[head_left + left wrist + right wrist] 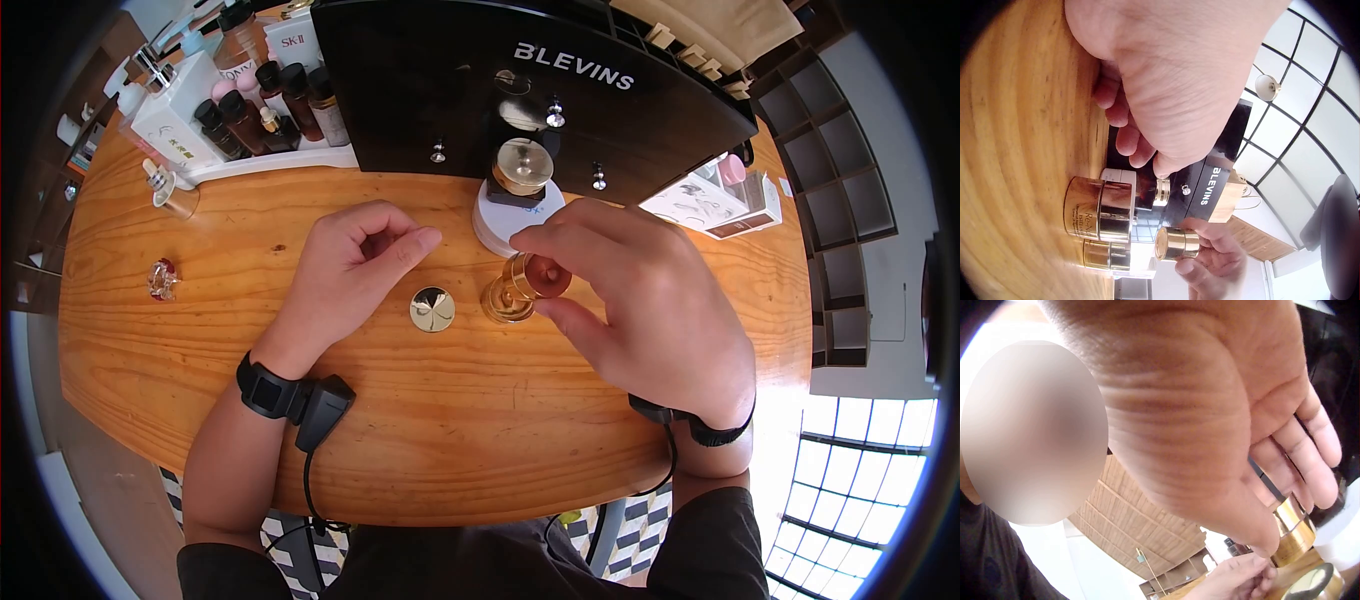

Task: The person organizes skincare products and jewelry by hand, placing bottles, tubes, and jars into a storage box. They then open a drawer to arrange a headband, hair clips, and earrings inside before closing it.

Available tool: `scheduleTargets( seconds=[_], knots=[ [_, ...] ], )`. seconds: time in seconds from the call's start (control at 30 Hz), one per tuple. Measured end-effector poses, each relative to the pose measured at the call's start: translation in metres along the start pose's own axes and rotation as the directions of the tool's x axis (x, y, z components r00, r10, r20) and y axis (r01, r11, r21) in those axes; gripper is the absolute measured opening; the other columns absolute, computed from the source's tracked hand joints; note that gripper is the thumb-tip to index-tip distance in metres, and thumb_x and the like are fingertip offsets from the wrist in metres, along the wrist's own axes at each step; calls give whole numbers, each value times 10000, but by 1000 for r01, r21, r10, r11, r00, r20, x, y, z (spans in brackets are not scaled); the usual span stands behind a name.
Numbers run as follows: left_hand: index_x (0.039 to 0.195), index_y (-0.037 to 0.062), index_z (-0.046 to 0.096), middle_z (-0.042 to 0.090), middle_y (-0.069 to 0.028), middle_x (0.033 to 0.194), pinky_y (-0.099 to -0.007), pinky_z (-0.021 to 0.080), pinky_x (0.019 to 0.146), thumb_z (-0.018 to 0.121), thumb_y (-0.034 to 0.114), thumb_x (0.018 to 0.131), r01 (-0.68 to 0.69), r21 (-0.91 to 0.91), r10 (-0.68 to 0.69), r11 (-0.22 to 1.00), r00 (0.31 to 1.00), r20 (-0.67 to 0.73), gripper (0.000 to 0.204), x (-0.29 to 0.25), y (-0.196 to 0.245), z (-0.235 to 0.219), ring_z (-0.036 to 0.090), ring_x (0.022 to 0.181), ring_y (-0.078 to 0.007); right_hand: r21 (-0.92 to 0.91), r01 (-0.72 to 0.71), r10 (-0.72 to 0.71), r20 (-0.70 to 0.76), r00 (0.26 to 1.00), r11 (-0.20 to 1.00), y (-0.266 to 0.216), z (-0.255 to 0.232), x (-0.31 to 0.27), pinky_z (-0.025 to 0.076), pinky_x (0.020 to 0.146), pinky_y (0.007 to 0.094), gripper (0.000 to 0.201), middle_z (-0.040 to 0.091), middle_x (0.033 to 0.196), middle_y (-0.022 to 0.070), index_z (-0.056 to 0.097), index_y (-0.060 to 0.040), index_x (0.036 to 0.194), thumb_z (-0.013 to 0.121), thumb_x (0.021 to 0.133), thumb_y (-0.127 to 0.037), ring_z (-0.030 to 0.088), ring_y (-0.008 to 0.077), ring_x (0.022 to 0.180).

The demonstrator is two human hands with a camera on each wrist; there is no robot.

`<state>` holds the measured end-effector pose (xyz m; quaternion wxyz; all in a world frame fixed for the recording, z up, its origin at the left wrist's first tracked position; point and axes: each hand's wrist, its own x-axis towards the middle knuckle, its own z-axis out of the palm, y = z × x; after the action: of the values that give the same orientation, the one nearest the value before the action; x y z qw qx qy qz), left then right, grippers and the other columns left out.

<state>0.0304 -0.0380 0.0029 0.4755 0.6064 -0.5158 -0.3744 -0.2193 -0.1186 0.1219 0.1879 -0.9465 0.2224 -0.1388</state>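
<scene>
My right hand (650,300) pinches a small shiny gold cosmetic jar (548,276) between thumb and fingers, tilted, with a reddish shine on its round face. In the left wrist view that gold jar (1179,244) is held up off the table. Below it in the head view sits another gold-rimmed jar (503,304). Left of that stands a gold-lidded cream jar (433,310), its printed side showing in the left wrist view. My left hand (350,265) rests near the wood with loosely curled fingers, holding nothing.
A black BLEVINS cabinet (420,90) stands at the back. Before it, a white round tub (495,225) carries a gold-topped jar (522,165). Bottles (245,120) stand in a white tray at the back left. A small glass ornament (162,280) lies far left.
</scene>
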Motion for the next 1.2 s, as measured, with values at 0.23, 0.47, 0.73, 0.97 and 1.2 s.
scheduleTargets(
  seconds=[0.23, 0.47, 0.73, 0.97, 1.2],
  knots=[
    [933, -2, 739, 602, 68, 759, -209, 394, 618, 781, 194, 1003, 1, 9, -1, 1000, 1000, 2, 213, -1, 2, -1, 477, 699, -11, -24, -4, 5, 46, 999, 1000, 2, 7, 0, 562, 767, 392, 386, 717, 944, 130, 722, 17, 1124, 803, 750, 65, 717, 311, 841],
    [947, 5, 707, 614, 73, 809, -202, 406, 656, 747, 145, 1022, -3, -19, 3, 1000, 1000, 24, 164, -1, 1, -2, 498, 743, -10, 5, 32, -33, 51, 998, 999, 2, 19, 2, 521, 752, 443, 130, 630, 825, 128, 663, -25, 940, 709, 823, 5, 664, 360, 799],
    [965, 4, 722, 630, 75, 827, -193, 427, 659, 758, 149, 1019, 45, -22, -43, 999, 998, 52, 159, 0, -1, -3, 520, 756, 4, 15, -1, -1, 99, 995, 1000, 0, 20, 2, 521, 743, 456, 190, 618, 848, 129, 664, -35, 982, 746, 813, -6, 659, 362, 815],
    [963, 3, 727, 626, 74, 813, -195, 419, 645, 761, 150, 1016, 23, -17, -22, 1000, 999, 44, 160, 0, -2, -4, 515, 740, 2, 6, -40, 39, 171, 984, 999, -3, 24, 2, 529, 777, 458, 371, 629, 942, 123, 653, -50, 1098, 811, 765, -14, 665, 363, 856],
    [940, -1, 728, 604, 70, 768, -215, 403, 607, 776, 163, 1004, 1, 18, -1, 1000, 1000, 28, 182, -1, 0, -3, 495, 702, -10, -55, -23, 34, 204, 978, 998, -3, 27, 5, 538, 796, 456, 350, 632, 968, 138, 647, -42, 1092, 800, 778, -22, 674, 372, 884]
  ],
)
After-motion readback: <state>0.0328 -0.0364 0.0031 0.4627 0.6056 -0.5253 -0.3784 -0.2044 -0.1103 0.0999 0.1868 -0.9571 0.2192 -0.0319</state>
